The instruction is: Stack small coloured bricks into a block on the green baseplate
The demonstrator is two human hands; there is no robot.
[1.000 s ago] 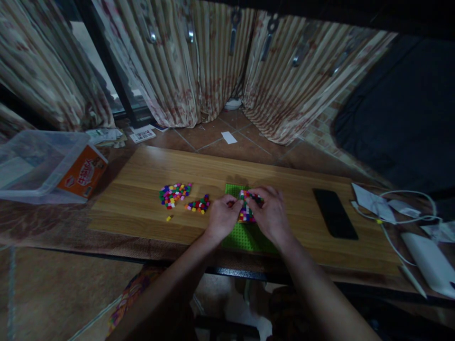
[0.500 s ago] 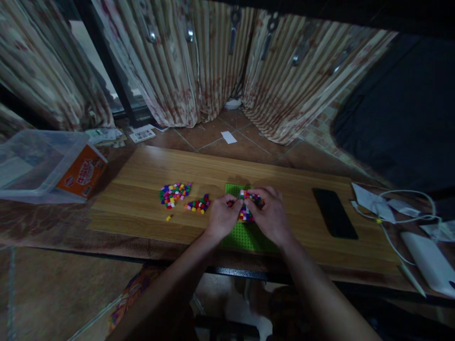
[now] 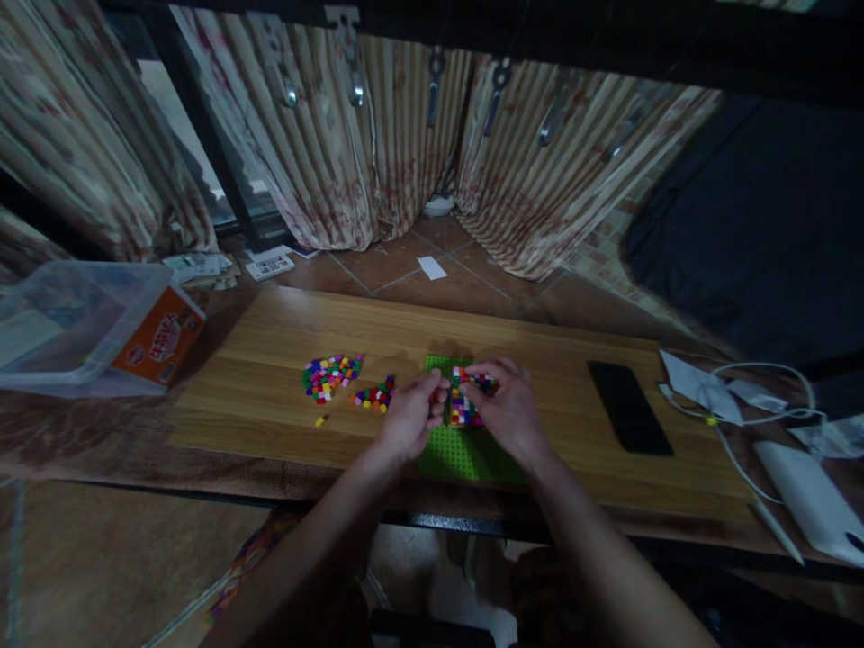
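Note:
A green studded baseplate (image 3: 459, 453) lies on the wooden board, carrying a block of small multicoloured building bricks (image 3: 463, 412). My right hand (image 3: 509, 409) is over the right side of this block, its thumb and forefinger closed on the bricks. Just left of the block is my left hand (image 3: 409, 418), apart from it, with fingers curled and thumb against forefinger; whatever lies between those fingertips is too small to make out. Left of that hand sits a small heap of loose bricks (image 3: 374, 394), partly covered by it. A larger pile of bricks (image 3: 330, 373) spreads farther left, near a single yellow brick (image 3: 320, 421).
The wooden board (image 3: 249, 387) rests on a brown-clothed table. A black phone (image 3: 629, 407) lies to the right, beyond which are a white cable (image 3: 769, 367), a pen (image 3: 778, 533) and a white device (image 3: 810, 504). A clear plastic bin (image 3: 74, 333) stands left.
My left hand has drawn back left from the brick block, and its fingertips are apart from my right hand's. More of the block shows. The view has tilted slightly up.

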